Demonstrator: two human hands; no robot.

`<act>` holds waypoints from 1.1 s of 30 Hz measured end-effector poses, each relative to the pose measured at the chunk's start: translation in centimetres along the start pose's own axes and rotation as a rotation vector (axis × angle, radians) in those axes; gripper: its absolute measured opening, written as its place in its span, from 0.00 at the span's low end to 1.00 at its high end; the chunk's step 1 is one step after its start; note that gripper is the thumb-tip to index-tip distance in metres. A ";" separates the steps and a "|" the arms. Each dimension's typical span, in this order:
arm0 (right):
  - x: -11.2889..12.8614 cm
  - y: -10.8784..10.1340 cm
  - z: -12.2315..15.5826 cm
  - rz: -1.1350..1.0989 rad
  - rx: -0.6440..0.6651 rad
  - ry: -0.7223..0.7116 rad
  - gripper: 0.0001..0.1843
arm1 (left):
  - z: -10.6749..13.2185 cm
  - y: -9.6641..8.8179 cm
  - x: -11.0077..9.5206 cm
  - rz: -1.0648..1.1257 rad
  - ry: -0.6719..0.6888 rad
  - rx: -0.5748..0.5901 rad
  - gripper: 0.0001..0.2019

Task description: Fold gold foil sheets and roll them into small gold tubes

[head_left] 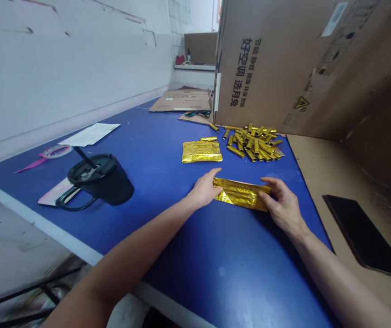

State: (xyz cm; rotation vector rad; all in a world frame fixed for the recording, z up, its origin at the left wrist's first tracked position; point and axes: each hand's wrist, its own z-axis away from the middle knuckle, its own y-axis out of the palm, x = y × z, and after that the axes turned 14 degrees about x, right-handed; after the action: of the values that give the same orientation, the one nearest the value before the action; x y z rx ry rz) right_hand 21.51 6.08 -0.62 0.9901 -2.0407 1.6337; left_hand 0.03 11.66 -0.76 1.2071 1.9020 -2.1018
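Between my two hands a strip of shiny gold foil (239, 193) is stretched out lengthwise over the blue table. My left hand (206, 189) pinches its left end between thumb and fingers. At the other end my right hand (282, 205) grips the strip, thumb in front and fingers behind. Beyond the strip lies a flat stack of gold foil sheets (201, 151), with one rolled foil tube (208, 138) along its far edge. Farther right is a heap of short gold foil tubes (255, 143).
A dark lidded mug with a straw (103, 177) stands at the left. Behind it are a tape roll (57, 151) and white paper (91, 134). A large cardboard box (270, 68) rises at the back right. A black phone-like slab (366, 237) lies on cardboard at the right.
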 end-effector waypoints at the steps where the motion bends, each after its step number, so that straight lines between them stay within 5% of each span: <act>1: 0.0 0.0 0.0 -0.009 -0.024 -0.009 0.13 | -0.1 -0.1 0.0 0.005 0.002 -0.012 0.20; 4: 0.4 -0.1 0.2 0.005 -0.101 -0.025 0.09 | -0.1 -0.4 -0.2 0.012 0.028 -0.072 0.07; 7: 0.7 -0.2 0.4 0.064 -0.129 -0.065 0.06 | 0.3 -0.9 -0.6 -0.018 0.079 -0.126 0.07; 15: 0.2 -0.1 0.3 0.347 0.183 -0.126 0.06 | 0.7 -1.6 -0.5 -0.331 0.186 0.203 0.06; 24: 1.3 0.0 0.4 0.580 0.356 -0.128 0.19 | 1.1 -2.0 -1.1 -0.376 0.176 0.313 0.25; 33: 1.3 0.1 0.3 0.544 0.355 -0.129 0.15 | 1.2 -1.9 -1.2 -0.429 0.163 0.319 0.24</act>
State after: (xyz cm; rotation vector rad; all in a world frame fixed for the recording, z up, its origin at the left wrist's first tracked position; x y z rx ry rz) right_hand 20.60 5.40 0.00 0.6848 -2.2924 2.3258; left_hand -0.78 10.52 1.41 1.1284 2.1108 -2.6873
